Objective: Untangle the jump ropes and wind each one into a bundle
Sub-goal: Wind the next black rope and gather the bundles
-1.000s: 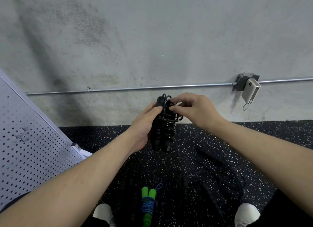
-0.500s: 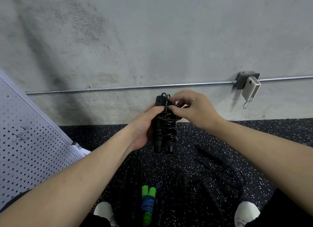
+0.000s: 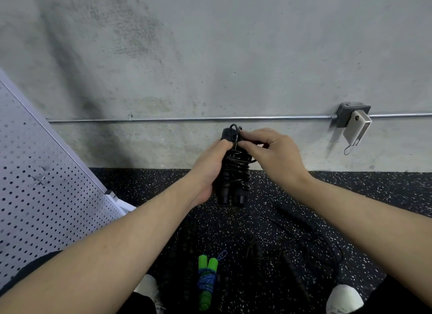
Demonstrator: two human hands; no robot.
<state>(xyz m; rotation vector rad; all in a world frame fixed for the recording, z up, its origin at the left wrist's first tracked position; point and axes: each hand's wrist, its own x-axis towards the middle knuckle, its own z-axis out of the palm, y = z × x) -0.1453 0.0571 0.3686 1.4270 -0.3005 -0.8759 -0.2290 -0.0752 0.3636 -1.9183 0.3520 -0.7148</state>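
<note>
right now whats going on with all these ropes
A person is finishing a bundle. The left hand grips a wound black jump rope upright by its paired handles, while the right hand pinches the cord at the top. A green-handled jump rope lies bundled on the speckled floor; a loose black jump rope beside it is not yet wound.

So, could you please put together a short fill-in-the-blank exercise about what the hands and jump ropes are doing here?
1. The left hand grips a wound jump rope bundle whose colour is ____.
2. The right hand pinches the cord at the bundle's ____ end.
3. The finished bundle on the floor has handles coloured ____.
4. Loose black ropes lie on the floor on the person's ____ side.

Missing words: black; top; green; right
</note>
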